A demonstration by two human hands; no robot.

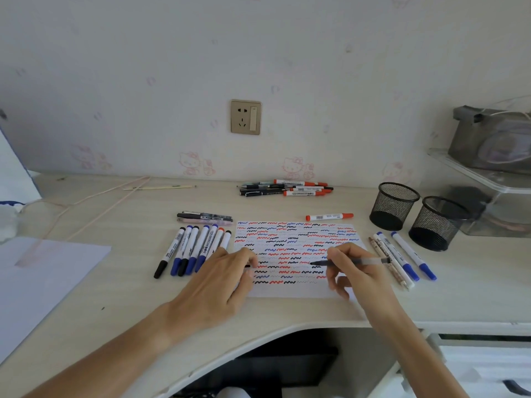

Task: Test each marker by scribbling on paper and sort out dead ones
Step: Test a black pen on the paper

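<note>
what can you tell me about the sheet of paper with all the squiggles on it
The sheet of paper is white and lies flat on the desk in front of the person. Rows of short wavy scribbles in red, blue and black, plus some faint grey ones, fill most of it; a strip along the near edge is blank. The left hand rests on its left edge, and the right hand holds a pen over its right side.

The desk (pixel 115 202) is of pale wood with a curved front edge. On it lie a scribbled paper (pixel 296 288), a row of 7 markers (pixel 191 249) left of it, a pile of pens (pixel 287 188) at the back, 1 red marker (pixel 329 216), 2 black mesh cups (pixel 393 206) and a blank sheet (pixel 40 282).
</note>
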